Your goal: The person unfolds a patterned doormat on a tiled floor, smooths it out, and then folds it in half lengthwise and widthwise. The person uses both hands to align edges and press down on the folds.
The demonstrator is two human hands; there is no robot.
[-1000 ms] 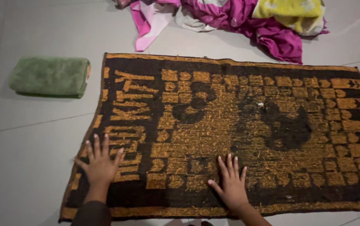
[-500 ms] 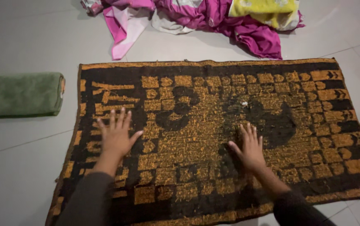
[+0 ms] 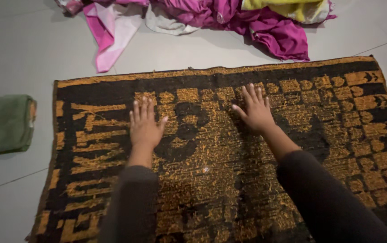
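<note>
Lying flat on the floor (image 3: 31,58) is a big towel (image 3: 328,117), black with orange shapes, fuzzy and rough. Both hands press on it, fingers spread wide, holding nothing: the left hand (image 3: 145,127) and the right hand (image 3: 255,111). This looks like smoothing it out. Past it sits a pile of pink and yellow clothes (image 3: 211,15). A folded green towel (image 3: 3,123) rests to the left.

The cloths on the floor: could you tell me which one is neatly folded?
The green towel at the far left is folded. The black-and-orange towel lies spread flat, and the pink and yellow clothes are crumpled.
</note>
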